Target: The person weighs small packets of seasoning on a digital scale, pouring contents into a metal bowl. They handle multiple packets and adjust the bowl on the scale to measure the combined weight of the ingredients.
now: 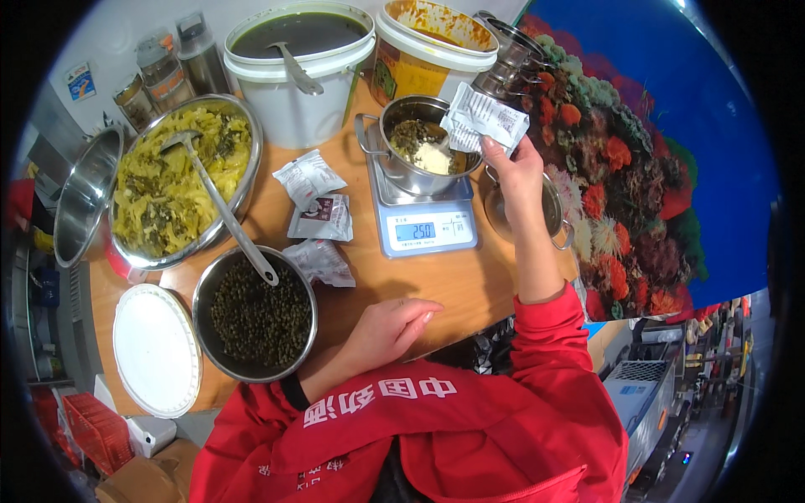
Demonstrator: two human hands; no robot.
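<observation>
Overhead, the right hand point(513, 172) pinched a tilted white sachet point(485, 120) just above-right of the small pot point(417, 151); the left hand point(387, 329) rested apparently empty, loosely curled, lower centre.

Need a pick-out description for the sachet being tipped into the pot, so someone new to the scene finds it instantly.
Start at the digital scale in the middle of the wooden table; a small steel pot with greens and pale powder stands on it. Just above the pot's right rim, the right hand holds a white sachet tilted over it. Unlike the three sachets lying left of the scale, it is raised in the hand.
</observation>
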